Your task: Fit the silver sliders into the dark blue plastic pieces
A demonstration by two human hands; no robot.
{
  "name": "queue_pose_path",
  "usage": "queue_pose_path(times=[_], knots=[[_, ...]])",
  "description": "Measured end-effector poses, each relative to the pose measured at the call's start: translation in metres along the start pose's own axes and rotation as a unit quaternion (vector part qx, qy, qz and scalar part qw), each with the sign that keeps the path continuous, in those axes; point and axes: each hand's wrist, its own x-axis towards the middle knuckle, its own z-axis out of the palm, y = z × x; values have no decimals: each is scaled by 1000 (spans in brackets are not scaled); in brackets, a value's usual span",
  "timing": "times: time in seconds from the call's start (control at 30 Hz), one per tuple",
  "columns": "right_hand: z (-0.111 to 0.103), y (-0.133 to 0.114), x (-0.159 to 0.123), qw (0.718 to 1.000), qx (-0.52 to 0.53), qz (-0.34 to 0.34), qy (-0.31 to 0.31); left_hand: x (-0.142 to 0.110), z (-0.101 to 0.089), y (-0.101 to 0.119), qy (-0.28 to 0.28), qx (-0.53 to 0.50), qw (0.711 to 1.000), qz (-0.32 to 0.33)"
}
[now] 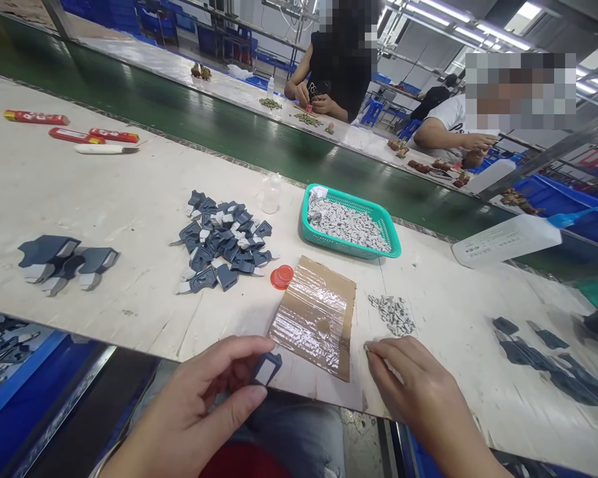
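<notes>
My left hand [219,392] grips a dark blue-grey plastic part [268,369] with a white rectangular face, between thumb and fingers, at the table's near edge. My right hand [413,378] is closed in a pinch, right of the cardboard; whatever sits at its fingertips is too small to make out. Just beyond that hand lies a small heap of grey-white pieces [393,315]. Between the hands is a tape-covered cardboard sheet [313,315], with a red round lid [282,277] by its left edge. Farther left, a pile of similar blue-grey parts [224,239] has white inserts.
A green basket [398,247] holds many grey-white pieces. Nearby stand a small clear bottle [271,194] and a tilted white bottle [508,240]. More blue-grey parts [543,358] lie right, others [54,255] left. Red tubes [37,117] rest far left. Two people work across the green belt [189,119].
</notes>
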Motion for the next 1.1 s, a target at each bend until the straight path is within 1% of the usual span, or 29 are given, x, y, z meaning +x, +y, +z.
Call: queue_pose_path(times=[0.1, 0.23, 0.33, 0.4, 0.5, 0.6, 0.67, 0.7, 0.77, 0.83, 0.9, 1.0, 1.07, 1.1], knots=[[-1, -7, 7, 1000, 7, 18, 9, -2, 5, -3, 2, -67, 997, -29], [1, -23, 27, 998, 53, 24, 5, -3, 10, -5, -22, -100, 994, -26], [8, -32, 42, 998, 60, -4, -7, -4, 10, -3, -15, -78, 997, -17], [12, -35, 49, 998, 37, -28, -30, -4, 9, -3, -9, -46, 999, -1], [17, -36, 54, 996, 10, -55, -62, -3, 6, -2, -19, -10, 999, 24], [17, -34, 53, 995, 2, -63, -74, -3, 7, -1, 5, -22, 1000, 1], [15, -33, 53, 997, 18, -47, -66, -2, 8, 2, 27, -32, 999, -21], [12, -32, 52, 997, 33, -26, -60, -1, 9, 3, 27, -34, 999, -26], [6, -32, 52, 996, 71, 36, -49, 1, 11, 6, 1, -35, 999, -16], [0, -34, 52, 990, 102, 91, -38, 3, 13, 7, -34, -36, 999, 11], [-6, -39, 52, 984, 129, 119, -30, 5, 16, 6, -48, -30, 998, 33], [-15, -53, 54, 979, 168, 112, -21, 6, 20, 2, -31, -17, 999, 21], [-23, -65, 56, 977, 196, 75, -25, 6, 22, 2, -30, -12, 999, 9], [-27, -71, 57, 976, 210, 52, -37, 5, 23, 2, -34, -12, 999, 9]])
